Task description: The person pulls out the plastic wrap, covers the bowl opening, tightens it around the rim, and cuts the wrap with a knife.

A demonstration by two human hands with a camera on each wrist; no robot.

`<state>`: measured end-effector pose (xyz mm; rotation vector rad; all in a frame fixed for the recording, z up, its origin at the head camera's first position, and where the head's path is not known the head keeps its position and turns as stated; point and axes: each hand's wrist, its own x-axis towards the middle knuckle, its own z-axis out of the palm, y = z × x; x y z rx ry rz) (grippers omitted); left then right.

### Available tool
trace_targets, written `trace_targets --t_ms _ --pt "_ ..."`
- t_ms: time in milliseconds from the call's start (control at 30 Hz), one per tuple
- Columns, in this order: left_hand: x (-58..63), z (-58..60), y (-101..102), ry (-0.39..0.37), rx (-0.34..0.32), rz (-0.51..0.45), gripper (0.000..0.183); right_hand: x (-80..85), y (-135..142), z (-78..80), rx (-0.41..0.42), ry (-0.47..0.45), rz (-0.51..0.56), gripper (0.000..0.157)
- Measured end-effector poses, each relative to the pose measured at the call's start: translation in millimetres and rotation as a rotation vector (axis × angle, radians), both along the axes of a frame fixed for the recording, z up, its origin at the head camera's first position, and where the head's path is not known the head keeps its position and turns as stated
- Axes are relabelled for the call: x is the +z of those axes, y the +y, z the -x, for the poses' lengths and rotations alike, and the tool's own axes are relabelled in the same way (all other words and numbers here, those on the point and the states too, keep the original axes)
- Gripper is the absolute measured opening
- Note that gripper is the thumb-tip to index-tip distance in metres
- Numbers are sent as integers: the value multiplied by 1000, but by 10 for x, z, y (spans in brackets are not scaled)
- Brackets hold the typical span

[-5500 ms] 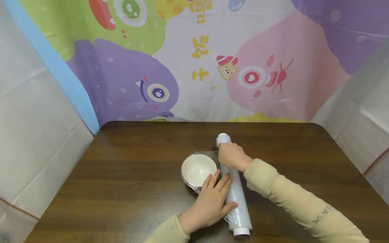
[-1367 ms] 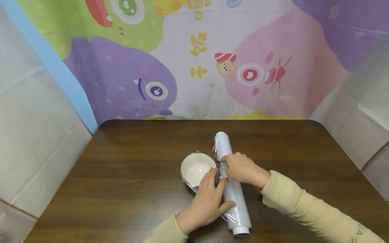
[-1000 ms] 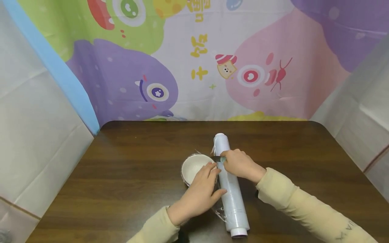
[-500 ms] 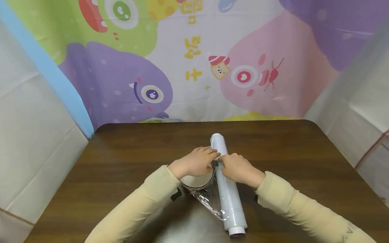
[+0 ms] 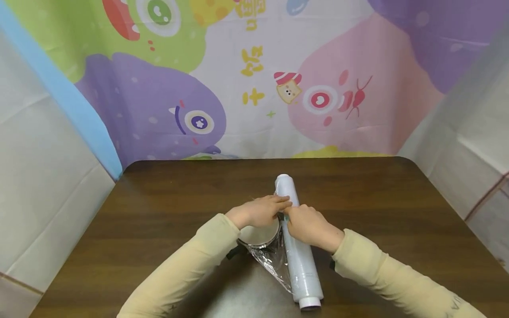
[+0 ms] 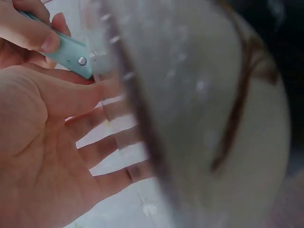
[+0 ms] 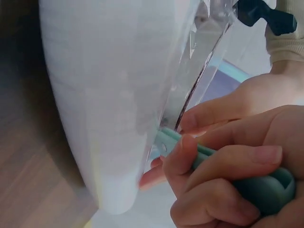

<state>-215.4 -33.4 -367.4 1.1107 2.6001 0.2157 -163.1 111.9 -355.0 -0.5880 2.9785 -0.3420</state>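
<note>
A white bowl (image 5: 257, 236) stands on the table with cling film (image 5: 271, 261) around its outside. From the bowl the film stretches to a long cling film roll (image 5: 301, 260) lying just to its right. My left hand (image 5: 262, 210) reaches over the bowl, its fingers straight and extended against the film by the roll, as the left wrist view shows. My right hand (image 5: 312, 224) grips the teal handle of a knife (image 7: 270, 190) between bowl and roll. The knife's blade is hidden in the head view.
The brown wooden table (image 5: 159, 212) extends on all sides. A cartoon-print cloth (image 5: 254, 79) hangs behind its far edge, and pale cloth (image 5: 43, 168) hangs at the sides.
My left hand has moved from the bowl's near right side to over its far side beside the right hand. My right hand has come nearer along the roll, with the knife.
</note>
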Motion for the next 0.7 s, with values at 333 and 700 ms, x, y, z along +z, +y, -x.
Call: trace_targets --t_ms 333,700 --pt "-46 -17 10 7 0 16 50 46 34 -157 -24 -17 25 27" --pt "-25 -26 19 1 19 18 52 116 18 -302 -12 21 -9 21"
